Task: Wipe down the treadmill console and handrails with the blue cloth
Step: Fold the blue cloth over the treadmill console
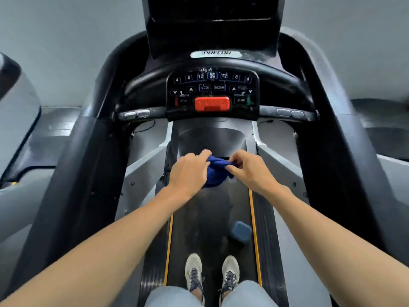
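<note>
A bunched blue cloth (215, 172) hangs in the air over the treadmill belt, held between both hands. My left hand (190, 171) grips its left side and my right hand (249, 167) pinches its upper right edge. Beyond and above the hands is the black console (213, 91) with lit buttons and a red stop bar (212, 104). A curved black front handrail (155, 78) arches over the console. A lower crossbar with metal grip sensors (287, 112) runs on either side of it. Long dark side handrails (84, 173) stretch back toward me on both sides.
A small blue-grey block (240, 231) lies on the belt (210, 218) ahead of my right shoe. My two light sneakers (194, 269) stand on the belt between yellow edge lines. Another machine (17, 120) stands at the left, and a grey wall is behind.
</note>
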Motion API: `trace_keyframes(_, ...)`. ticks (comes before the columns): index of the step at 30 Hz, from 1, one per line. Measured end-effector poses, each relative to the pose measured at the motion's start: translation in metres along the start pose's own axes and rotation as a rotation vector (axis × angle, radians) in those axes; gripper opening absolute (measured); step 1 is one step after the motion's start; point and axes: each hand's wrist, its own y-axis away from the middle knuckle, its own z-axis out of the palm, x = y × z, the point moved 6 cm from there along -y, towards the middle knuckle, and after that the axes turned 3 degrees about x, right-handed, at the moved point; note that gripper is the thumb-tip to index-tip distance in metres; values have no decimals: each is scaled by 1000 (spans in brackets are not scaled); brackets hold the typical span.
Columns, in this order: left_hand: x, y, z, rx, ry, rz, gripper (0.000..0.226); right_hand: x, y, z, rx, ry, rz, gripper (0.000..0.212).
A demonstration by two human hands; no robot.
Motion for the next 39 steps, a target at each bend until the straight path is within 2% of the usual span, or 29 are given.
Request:
trace_keyframes(3,11,-11,-50,114,-3,141,18,-39,-11,-29,31,23,-75,9)
trace_keyframes(6,11,-19,-84,157,127,155,28,-73,-22,-56,49,53,-187,14)
trace_keyframes(10,11,-31,-117,166,447,28,30,-107,-33,-82,-3,25,-274,33)
trace_keyframes(14,14,-44,-134,98,772,-128,40,-118,-42,-99,-9,-144,-228,45)
trace_keyframes(17,13,-54,-139,67,884,-232,44,-124,-49,-107,-7,-286,-183,46)
trace_keyframes(20,4,-64,-139,53,910,-348,47,-133,-52,-112,-2,-409,-175,39)
trace_keyframes(22,0,-71,-140,40,931,-364,49,-134,-58,-110,-14,-382,-153,29)
trace_keyframes(24,2,-77,-149,17,904,-284,50,-135,-66,-113,27,-202,-165,26)
trace_keyframes(26,7,-81,-159,-37,857,-166,52,-146,-76,-117,88,-21,-274,38)
trace_keyframes(27,10,-82,-163,-70,842,-120,52,-151,-81,-115,43,-27,-317,45)
trace_keyframes(29,13,-84,-172,-142,842,-55,51,-165,-82,-109,-219,-202,-308,52)
trace_keyframes(31,12,-85,-178,-185,853,-2,48,-173,-83,-104,-395,-279,-297,51)
trace_keyframes(35,-6,-86,-187,-208,804,-5,37,-179,-93,-112,-438,-117,-334,16)
trace_keyframes(39,-24,-87,-191,-228,608,2,20,-180,-99,-119,-443,-61,-294,18)
